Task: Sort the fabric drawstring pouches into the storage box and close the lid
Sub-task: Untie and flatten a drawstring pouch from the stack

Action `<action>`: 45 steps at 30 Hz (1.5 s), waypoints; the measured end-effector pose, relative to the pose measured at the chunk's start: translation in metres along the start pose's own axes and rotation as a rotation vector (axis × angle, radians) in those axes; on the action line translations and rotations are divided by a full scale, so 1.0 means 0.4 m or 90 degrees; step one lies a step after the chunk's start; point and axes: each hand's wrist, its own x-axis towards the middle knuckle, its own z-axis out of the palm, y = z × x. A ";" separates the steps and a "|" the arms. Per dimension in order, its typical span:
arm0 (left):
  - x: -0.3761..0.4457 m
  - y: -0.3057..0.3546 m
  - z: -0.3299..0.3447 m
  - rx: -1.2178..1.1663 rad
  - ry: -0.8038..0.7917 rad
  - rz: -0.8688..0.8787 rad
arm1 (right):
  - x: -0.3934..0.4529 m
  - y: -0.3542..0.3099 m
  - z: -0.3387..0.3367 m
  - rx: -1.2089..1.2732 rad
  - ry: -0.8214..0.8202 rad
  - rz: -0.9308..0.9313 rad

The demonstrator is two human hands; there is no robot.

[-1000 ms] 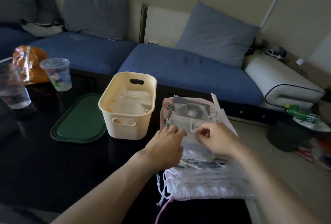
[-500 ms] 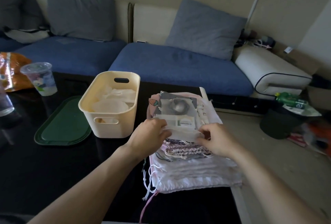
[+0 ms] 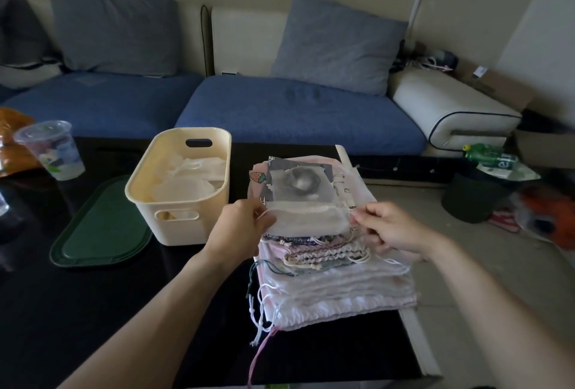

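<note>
A sheer white pouch is held just above a stack of fabric drawstring pouches on the dark table. My left hand pinches its left end and my right hand pinches its right end. The cream storage box stands open to the left of the stack, with white pouches lying inside. Its green lid lies flat on the table, left of the box.
A plastic cup and an orange bag stand at the table's left. A blue sofa runs behind. On the floor at right are a black bin and a green bottle.
Both hands have lifted the sheer white pouch off the top of the stack and spread apart to its two ends. The view has shifted slightly.
</note>
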 end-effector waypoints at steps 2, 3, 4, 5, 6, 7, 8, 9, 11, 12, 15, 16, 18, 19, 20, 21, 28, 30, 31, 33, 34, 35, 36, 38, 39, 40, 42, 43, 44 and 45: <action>0.005 -0.012 0.001 0.059 -0.021 -0.010 | -0.006 -0.003 -0.012 0.130 -0.031 0.052; 0.008 -0.015 0.002 0.083 -0.035 -0.009 | -0.012 -0.005 -0.017 0.176 -0.036 0.065; 0.008 -0.015 0.001 0.102 -0.047 -0.009 | -0.014 -0.008 -0.022 0.211 -0.034 0.065; 0.009 -0.015 -0.001 0.114 -0.057 -0.011 | -0.016 -0.010 -0.024 0.236 -0.025 0.057; 0.008 -0.013 -0.003 0.118 -0.062 -0.013 | -0.015 -0.012 -0.025 0.259 -0.009 0.041; 0.008 -0.012 -0.005 0.110 -0.062 -0.016 | -0.014 -0.015 -0.024 0.284 0.012 0.026; 0.009 -0.012 -0.007 0.092 -0.058 -0.025 | -0.012 -0.019 -0.021 0.323 0.039 0.016; 0.009 -0.009 -0.009 0.071 -0.051 -0.039 | -0.011 -0.024 -0.016 0.377 0.067 0.007; 0.011 -0.004 -0.014 0.006 -0.040 -0.061 | -0.008 -0.030 -0.008 0.503 0.116 -0.017; 0.010 0.002 -0.017 -0.046 -0.032 -0.071 | -0.007 -0.034 -0.005 0.562 0.136 -0.027; 0.012 0.025 -0.022 -0.273 0.049 -0.088 | -0.010 -0.056 -0.004 0.703 0.162 -0.051; 0.013 0.033 -0.022 -0.365 0.089 -0.094 | -0.013 -0.065 -0.004 0.750 0.158 -0.064; 0.010 0.049 -0.022 -0.554 0.112 -0.108 | -0.019 -0.080 0.000 0.828 0.137 -0.101; 0.008 0.059 -0.022 -0.637 0.098 -0.109 | -0.021 -0.087 0.006 0.840 0.128 -0.117; 0.006 0.068 -0.023 -0.712 0.079 -0.105 | -0.023 -0.094 0.014 0.833 0.124 -0.125; 0.004 0.078 -0.027 -0.775 0.062 -0.099 | -0.021 -0.098 0.024 0.820 0.118 -0.126; -0.012 0.100 -0.034 -0.983 -0.060 -0.197 | -0.005 -0.098 0.061 0.673 -0.033 -0.022; -0.011 0.100 -0.034 -1.031 -0.097 -0.210 | -0.001 -0.090 0.072 0.564 -0.041 0.005; -0.011 0.101 -0.033 -1.044 -0.112 -0.216 | 0.000 -0.085 0.076 0.523 -0.042 0.013; -0.007 0.098 -0.033 -1.046 -0.145 -0.223 | 0.000 -0.081 0.077 0.481 -0.047 0.018; -0.006 0.096 -0.035 -1.030 -0.168 -0.226 | -0.001 -0.081 0.075 0.461 -0.051 0.013; -0.006 0.094 -0.037 -1.000 -0.197 -0.228 | -0.003 -0.080 0.071 0.439 -0.055 0.004; -0.006 0.093 -0.040 -0.952 -0.227 -0.227 | -0.006 -0.078 0.067 0.417 -0.058 -0.006; -0.009 0.093 -0.044 -0.831 -0.261 -0.230 | -0.010 -0.073 0.055 0.382 -0.059 -0.012; -0.010 0.093 -0.046 -0.773 -0.263 -0.232 | -0.011 -0.072 0.049 0.368 -0.061 -0.011; -0.011 0.093 -0.048 -0.720 -0.259 -0.230 | -0.014 -0.071 0.043 0.356 -0.064 -0.008; -0.012 0.088 -0.049 -0.606 -0.241 -0.205 | -0.017 -0.070 0.034 0.319 -0.065 0.010; -0.012 0.085 -0.047 -0.545 -0.232 -0.186 | -0.018 -0.069 0.032 0.295 -0.061 0.021; -0.013 0.082 -0.043 -0.489 -0.220 -0.170 | -0.018 -0.067 0.031 0.266 -0.048 0.032; -0.013 0.080 -0.037 -0.438 -0.203 -0.159 | -0.017 -0.063 0.032 0.235 -0.029 0.040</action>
